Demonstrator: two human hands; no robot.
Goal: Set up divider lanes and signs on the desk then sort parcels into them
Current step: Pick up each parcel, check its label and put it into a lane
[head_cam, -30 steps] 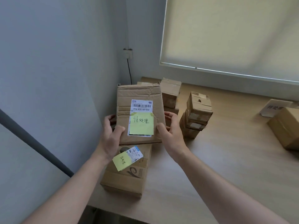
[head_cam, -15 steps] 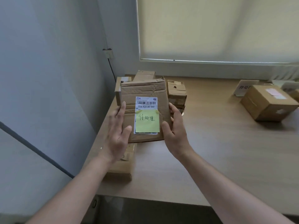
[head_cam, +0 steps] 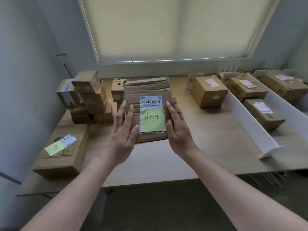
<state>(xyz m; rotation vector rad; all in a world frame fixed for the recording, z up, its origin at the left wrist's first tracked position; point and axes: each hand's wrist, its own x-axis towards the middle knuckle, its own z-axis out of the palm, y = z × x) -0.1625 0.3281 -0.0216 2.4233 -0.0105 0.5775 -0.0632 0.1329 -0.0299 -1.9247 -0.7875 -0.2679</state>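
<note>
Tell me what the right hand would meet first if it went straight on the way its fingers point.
Probably nothing soon: the right hand, flat against the held parcel, points toward the window wall. Bare desk lies beyond; depth is unclear.

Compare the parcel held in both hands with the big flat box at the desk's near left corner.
The held parcel is carried above the desk between the left hand and right hand; the flat box lies on the desk. The held parcel looks smaller and heavily creased; the flat box looks bigger and smoother. Its yellow note sits square and covers much of the label; the flat box's is skewed. Both are brown cardboard with a printed label.
</note>
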